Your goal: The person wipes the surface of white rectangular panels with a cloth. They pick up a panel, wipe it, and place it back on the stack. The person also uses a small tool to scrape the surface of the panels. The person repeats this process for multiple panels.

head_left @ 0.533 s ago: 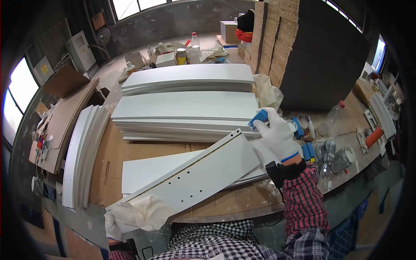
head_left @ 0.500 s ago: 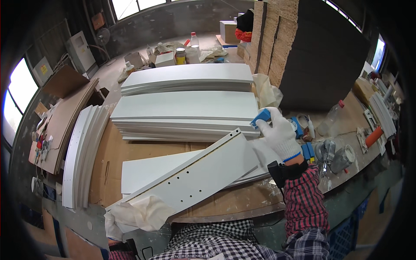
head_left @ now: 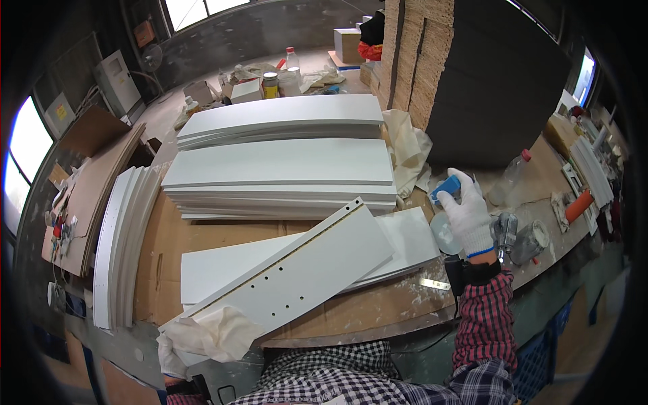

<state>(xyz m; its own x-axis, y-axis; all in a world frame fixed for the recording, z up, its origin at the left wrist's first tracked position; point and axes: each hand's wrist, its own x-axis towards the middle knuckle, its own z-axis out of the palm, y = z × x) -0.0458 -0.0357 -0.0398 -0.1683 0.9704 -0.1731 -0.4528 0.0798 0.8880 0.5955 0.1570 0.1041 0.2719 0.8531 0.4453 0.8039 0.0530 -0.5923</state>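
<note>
My right hand (head_left: pixel 469 212), in a white knitted glove, holds a small blue block (head_left: pixel 445 190) between thumb and fingers, above the right part of the table. Slanting across the middle is a white board (head_left: pixel 324 250) with several drilled holes and a brownish groove along its upper long edge. It rests on other white boards (head_left: pixel 412 236). At its lower left end my gloved left hand (head_left: pixel 172 356) is closed around the board's corner; its fingers are partly hidden. A cream cloth (head_left: pixel 216 334) lies over that end, against the left hand.
Stacked white boards (head_left: pixel 277 162) lie behind, with more boards (head_left: pixel 118 250) standing at the left. A tall dark-sided stack (head_left: pixel 499 88) rises at the back right. Near my right hand are a clear bottle (head_left: pixel 509 179), a round disc (head_left: pixel 443 233) and a grey jar (head_left: pixel 530 243).
My right hand with the blue block has moved right, away from the slanted board's far end. The boards beneath and a metal strip now show there. My left hand stays at the board's corner.
</note>
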